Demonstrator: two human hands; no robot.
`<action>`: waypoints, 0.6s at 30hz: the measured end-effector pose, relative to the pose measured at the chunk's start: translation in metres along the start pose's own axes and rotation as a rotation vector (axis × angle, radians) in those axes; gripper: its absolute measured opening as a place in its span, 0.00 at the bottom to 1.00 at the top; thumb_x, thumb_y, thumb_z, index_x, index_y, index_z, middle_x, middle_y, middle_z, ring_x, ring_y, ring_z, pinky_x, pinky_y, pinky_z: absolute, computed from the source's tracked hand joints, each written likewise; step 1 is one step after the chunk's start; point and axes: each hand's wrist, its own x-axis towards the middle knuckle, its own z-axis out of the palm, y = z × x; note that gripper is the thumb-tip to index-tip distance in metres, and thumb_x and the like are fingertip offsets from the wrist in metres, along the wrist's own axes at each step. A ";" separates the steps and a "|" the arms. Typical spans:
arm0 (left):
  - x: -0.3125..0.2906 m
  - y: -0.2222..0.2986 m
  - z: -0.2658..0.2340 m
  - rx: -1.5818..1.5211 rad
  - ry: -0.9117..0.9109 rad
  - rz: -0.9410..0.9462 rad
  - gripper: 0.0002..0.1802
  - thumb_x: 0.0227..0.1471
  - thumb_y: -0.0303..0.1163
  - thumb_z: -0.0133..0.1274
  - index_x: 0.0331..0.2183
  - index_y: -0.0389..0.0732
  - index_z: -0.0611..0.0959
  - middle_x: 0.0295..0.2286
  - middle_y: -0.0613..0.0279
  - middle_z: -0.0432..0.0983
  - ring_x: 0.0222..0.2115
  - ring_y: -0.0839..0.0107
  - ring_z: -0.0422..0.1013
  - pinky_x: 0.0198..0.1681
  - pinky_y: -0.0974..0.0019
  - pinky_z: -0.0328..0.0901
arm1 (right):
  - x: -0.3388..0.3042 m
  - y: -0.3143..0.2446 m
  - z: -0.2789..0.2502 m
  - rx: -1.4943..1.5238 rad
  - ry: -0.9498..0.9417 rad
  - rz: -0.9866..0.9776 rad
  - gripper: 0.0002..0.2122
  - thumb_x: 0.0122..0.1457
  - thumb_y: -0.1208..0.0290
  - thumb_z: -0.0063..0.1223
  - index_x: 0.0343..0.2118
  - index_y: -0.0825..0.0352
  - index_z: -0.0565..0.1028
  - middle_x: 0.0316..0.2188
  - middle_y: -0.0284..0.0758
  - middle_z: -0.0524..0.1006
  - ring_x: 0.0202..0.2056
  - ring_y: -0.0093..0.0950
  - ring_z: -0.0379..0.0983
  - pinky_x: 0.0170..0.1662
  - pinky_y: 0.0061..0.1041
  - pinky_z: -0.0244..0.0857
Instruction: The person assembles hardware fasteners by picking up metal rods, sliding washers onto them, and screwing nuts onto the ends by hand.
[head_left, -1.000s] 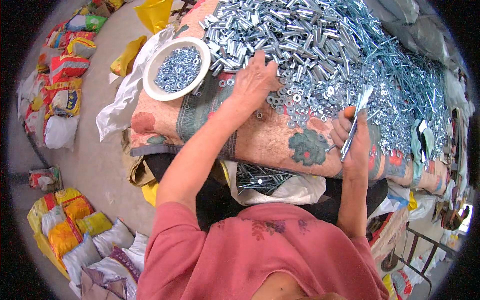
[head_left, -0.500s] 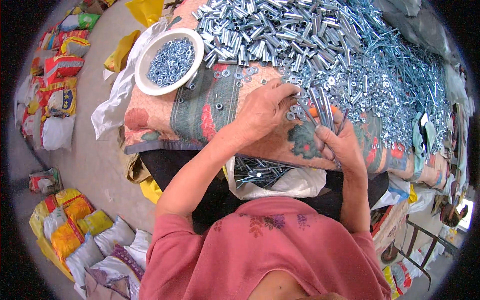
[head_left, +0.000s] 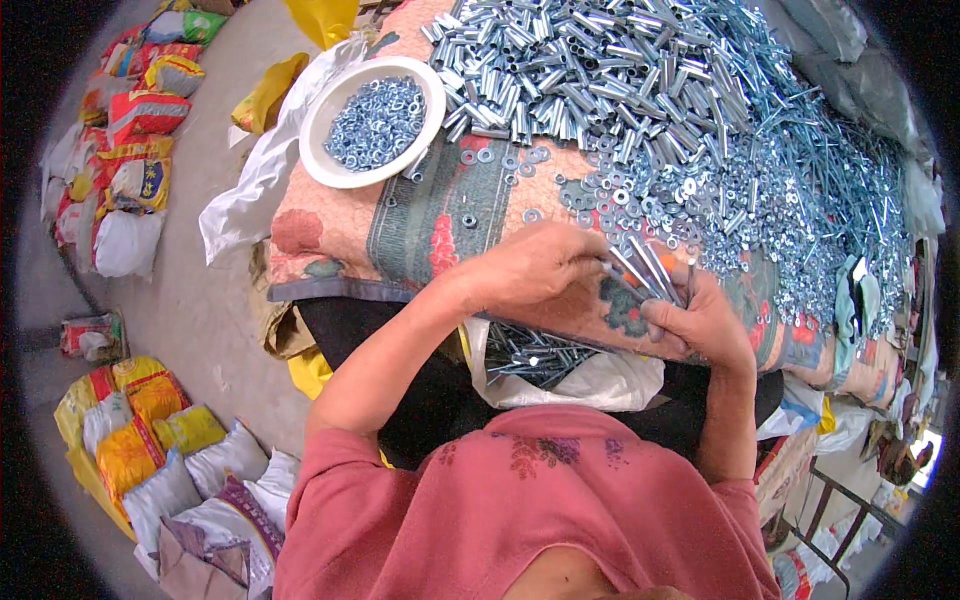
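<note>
My right hand is closed round a small bundle of metal rods with sleeves, their upper ends fanned up and to the left. Something orange shows around a finger behind the bundle. My left hand has its fingers pinched together close to the rod ends; whatever lies between the fingertips is too small to make out. Just beyond both hands, loose flat washers are scattered over the patterned cloth. Farther back rises a heap of short metal tubes.
A white bowl of small nuts or rings stands at the far left. Long thin rods pile up at the right. Below the table edge, an open white bag holds finished-looking metal rods. Filled sacks lie on the floor at left.
My left hand has come back from the washers, its fingertips now pinched near the rod ends. My right hand still grips the bundle, slightly lower. The whole view has shifted a little.
</note>
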 end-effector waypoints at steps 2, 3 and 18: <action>0.001 0.006 -0.002 -0.030 -0.030 0.017 0.10 0.48 0.33 0.47 0.31 0.37 0.78 0.22 0.52 0.73 0.25 0.57 0.69 0.30 0.60 0.63 | 0.004 0.000 0.000 -0.001 0.004 -0.023 0.19 0.48 0.70 0.55 0.44 0.70 0.67 0.26 0.28 0.72 0.21 0.14 0.65 0.24 0.14 0.60; 0.002 0.011 -0.006 -0.308 -0.007 -0.212 0.09 0.48 0.32 0.49 0.30 0.36 0.77 0.20 0.55 0.72 0.20 0.64 0.68 0.24 0.65 0.62 | 0.007 -0.001 0.000 -0.002 0.009 -0.046 0.19 0.48 0.70 0.55 0.44 0.70 0.67 0.25 0.28 0.72 0.21 0.14 0.65 0.24 0.14 0.60; 0.017 0.049 0.046 -1.417 0.267 -0.596 0.08 0.49 0.32 0.52 0.28 0.38 0.72 0.16 0.63 0.69 0.06 0.81 0.57 0.05 0.77 0.50 | 0.066 -0.010 0.014 0.444 0.690 -0.387 0.10 0.58 0.66 0.42 0.33 0.68 0.70 0.16 0.27 0.67 0.13 0.15 0.59 0.12 0.14 0.50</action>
